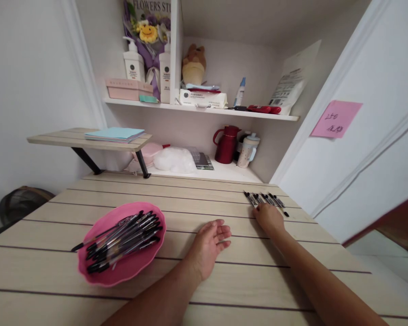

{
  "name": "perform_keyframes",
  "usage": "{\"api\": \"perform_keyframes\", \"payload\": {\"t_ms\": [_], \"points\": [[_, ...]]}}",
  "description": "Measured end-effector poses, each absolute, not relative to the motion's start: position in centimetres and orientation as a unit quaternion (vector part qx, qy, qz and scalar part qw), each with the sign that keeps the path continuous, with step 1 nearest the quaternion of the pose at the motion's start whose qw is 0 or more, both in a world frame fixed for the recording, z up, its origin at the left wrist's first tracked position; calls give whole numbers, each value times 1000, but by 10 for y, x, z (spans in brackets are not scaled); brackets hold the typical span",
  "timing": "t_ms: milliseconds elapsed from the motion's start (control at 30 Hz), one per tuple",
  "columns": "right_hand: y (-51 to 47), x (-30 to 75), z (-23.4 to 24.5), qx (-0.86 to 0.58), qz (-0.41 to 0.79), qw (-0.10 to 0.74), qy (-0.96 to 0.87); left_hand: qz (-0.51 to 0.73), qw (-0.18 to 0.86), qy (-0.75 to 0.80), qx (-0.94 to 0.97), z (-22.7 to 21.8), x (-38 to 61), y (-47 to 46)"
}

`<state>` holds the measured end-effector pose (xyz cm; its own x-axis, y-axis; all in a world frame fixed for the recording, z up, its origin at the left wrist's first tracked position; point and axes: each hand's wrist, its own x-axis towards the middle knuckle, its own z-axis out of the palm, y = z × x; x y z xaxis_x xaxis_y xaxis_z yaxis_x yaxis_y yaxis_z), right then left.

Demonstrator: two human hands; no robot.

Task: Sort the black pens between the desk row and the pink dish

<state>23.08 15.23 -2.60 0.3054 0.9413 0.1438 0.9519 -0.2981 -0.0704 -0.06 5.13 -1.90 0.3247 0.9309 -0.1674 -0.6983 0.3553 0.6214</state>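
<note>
Bare forearms [163,292] reach over the slatted surface [245,285]. The left hand [211,244] lies half open, fingers loosely spread, holding nothing, between a pink bowl [139,263] and a row of pens [268,199]. The right hand [268,218] curls down at that row, hiding some ends; whether it grips one I cannot tell. Behind stand a raised shelf [54,136] with papers [117,133], a clear bag [175,160], a red jug [227,146] and a pale tumbler [248,151]. Heaped loose pens [127,240] fill the bowl, one jutting past its rim.
</note>
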Motion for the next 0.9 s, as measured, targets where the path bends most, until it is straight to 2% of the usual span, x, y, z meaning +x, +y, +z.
{"api": "perform_keyframes", "payload": {"t_ms": [533,767,900], "points": [[127,225,-18,-791,-49,106,-601,519,779,261,238,-17,-1,51],[39,170,-12,-693,78,149,-701,511,736,273,352,-11,-4,43],[-22,138,-17,-645,86,157,-743,514,678,341,399,1,-1,37]]}}
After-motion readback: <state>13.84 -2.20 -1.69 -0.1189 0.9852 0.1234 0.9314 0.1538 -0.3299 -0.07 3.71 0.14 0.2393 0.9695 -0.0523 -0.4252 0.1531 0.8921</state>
